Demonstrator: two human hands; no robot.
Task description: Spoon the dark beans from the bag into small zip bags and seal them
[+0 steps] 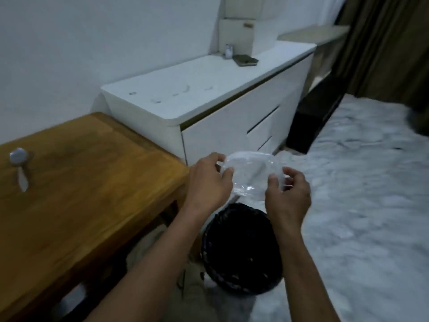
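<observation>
A clear, empty plastic bag [251, 174] is held in the air between both hands, above a black basket. My left hand [209, 184] pinches its left edge with thumb and fingers. My right hand [287, 194] pinches its right edge the same way. A metal spoon [19, 167] lies on the wooden table [81, 182] at the far left, bowl away from me. No dark beans or bean bag can be seen.
A black woven basket [241, 249] stands on the floor under my hands. A white cabinet [209, 101] with drawers lies beyond, with a phone [245, 60] on it. White marbled floor [359, 194] spreads to the right, brown curtain [383, 43] at the far right.
</observation>
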